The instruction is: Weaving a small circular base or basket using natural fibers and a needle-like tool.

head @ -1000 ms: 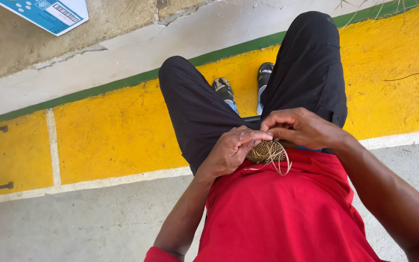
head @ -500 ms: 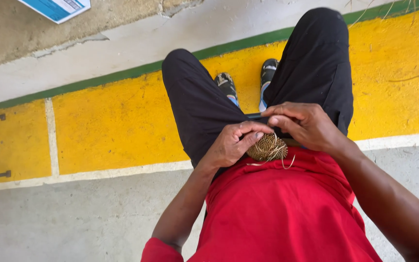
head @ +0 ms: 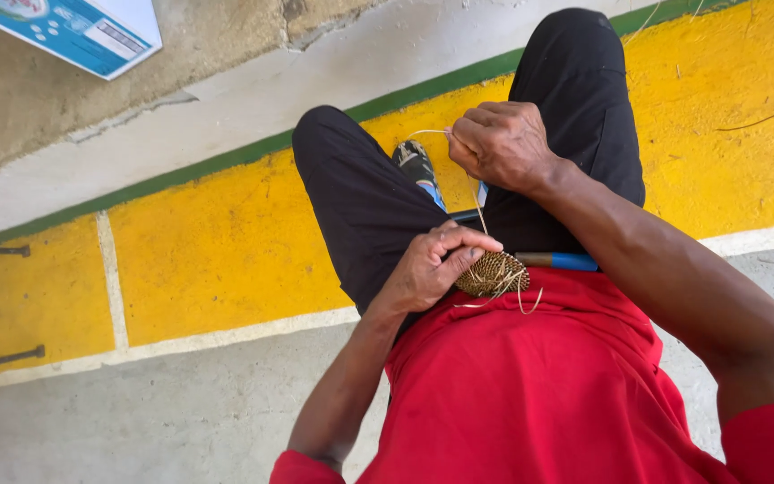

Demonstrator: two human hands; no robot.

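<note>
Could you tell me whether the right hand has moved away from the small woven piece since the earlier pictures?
Yes. The right hand has lifted off the woven piece, up over the black trouser leg, drawing a strand taut.

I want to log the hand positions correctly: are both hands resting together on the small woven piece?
No, only the left hand holds the woven piece; the right hand is raised above it, pulling a pale strand.

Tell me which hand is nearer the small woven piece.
Left. The left hand grips the small woven piece at the lap; the right hand is raised above it, pulling a pale strand up from it.
</note>
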